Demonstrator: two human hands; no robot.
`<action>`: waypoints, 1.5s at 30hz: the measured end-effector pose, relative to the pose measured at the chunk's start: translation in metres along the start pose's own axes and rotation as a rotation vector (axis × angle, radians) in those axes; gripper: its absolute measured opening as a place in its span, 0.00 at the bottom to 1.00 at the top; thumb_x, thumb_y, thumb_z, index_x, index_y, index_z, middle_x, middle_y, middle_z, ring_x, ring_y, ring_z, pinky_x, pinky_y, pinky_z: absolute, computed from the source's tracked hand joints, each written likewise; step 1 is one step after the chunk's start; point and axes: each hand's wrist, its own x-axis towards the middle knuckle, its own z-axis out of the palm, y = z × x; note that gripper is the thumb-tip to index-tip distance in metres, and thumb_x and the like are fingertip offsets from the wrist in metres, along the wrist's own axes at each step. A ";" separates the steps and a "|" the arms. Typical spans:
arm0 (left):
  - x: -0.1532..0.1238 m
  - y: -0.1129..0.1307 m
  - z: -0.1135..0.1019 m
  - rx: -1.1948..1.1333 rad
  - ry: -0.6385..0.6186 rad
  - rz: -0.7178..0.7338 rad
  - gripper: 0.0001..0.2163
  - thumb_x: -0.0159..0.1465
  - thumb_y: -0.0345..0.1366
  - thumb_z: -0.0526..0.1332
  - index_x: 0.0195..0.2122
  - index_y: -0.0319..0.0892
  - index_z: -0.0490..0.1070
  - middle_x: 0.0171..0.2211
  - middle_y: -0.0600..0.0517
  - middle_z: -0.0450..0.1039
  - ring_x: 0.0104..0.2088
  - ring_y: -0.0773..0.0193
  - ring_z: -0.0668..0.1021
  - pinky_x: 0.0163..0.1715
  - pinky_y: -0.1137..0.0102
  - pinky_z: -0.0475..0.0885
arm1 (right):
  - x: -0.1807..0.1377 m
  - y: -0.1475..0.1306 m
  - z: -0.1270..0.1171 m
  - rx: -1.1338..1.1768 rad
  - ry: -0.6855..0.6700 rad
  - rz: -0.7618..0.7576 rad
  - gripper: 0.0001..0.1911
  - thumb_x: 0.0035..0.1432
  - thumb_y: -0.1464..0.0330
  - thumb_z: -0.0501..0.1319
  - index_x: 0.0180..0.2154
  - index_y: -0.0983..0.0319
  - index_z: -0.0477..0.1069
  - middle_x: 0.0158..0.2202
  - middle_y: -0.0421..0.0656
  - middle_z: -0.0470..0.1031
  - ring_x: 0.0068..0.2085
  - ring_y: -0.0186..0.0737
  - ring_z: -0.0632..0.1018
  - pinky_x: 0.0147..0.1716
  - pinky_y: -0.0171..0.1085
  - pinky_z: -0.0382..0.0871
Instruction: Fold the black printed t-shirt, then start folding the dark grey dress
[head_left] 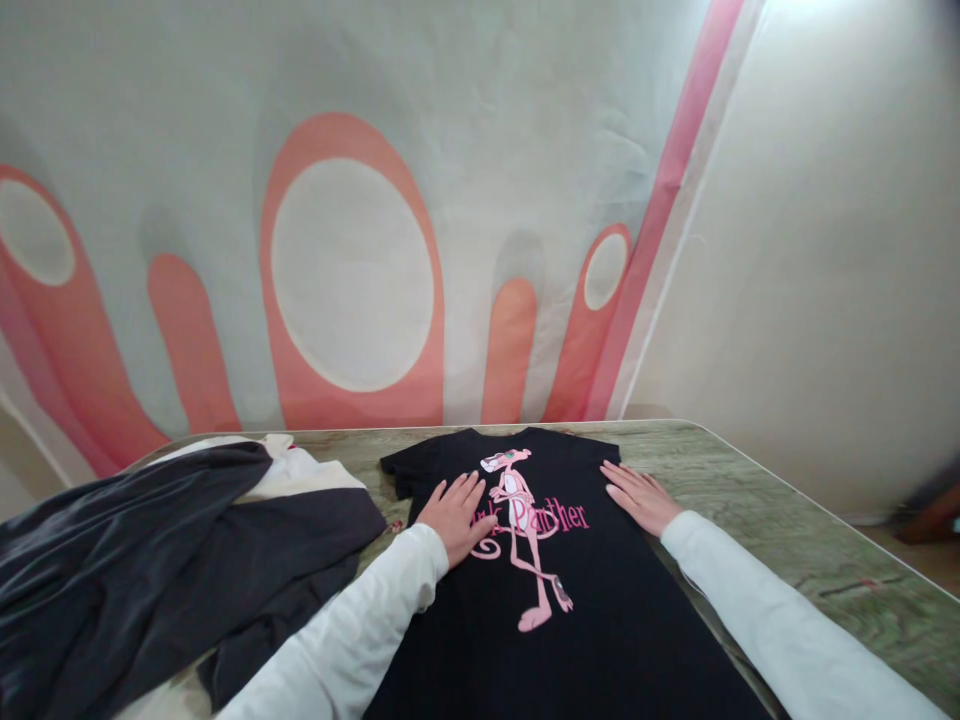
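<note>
a black t-shirt (555, 600) is seen spread flat, front side up, on a greenish wood-grain table (787, 520), with its collar end towards the far edge and its lower part running out of the bottom of the view. a pink cartoon figure (525, 540) and pink lettering (559, 518) are printed across the chest. the left hand (454, 515) is laid palm down on the shirt, just left of the print, with the fingers stretched out and slightly spread, their tips reaching the edge of the lettering; nothing is gripped by it. the right hand (637, 497) is likewise pressed flat, fingers extended and close together, at the right side of the shirt's chest near its right sleeve; nothing is held in it either. both forearms are covered by white sleeves (787, 630). to the left of the shirt, a heap of dark grey cloth (150, 560) is piled on the table, with a cream-white garment (300, 470) partly buried under it; the heap lies just beside the shirt's left sleeve. behind the table a pale hanging sheet (352, 260) with orange-pink rounded shapes is stretched, and a plain cream wall (840, 280) is seen at the right.
</note>
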 end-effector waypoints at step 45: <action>0.013 -0.056 0.004 0.018 0.096 -0.131 0.29 0.60 0.54 0.41 0.58 0.41 0.52 0.59 0.47 0.49 0.59 0.58 0.52 0.56 0.59 0.43 | -0.007 -0.042 -0.021 -0.011 0.198 -0.128 0.30 0.54 0.52 0.46 0.54 0.62 0.58 0.59 0.47 0.53 0.59 0.48 0.51 0.54 0.51 0.48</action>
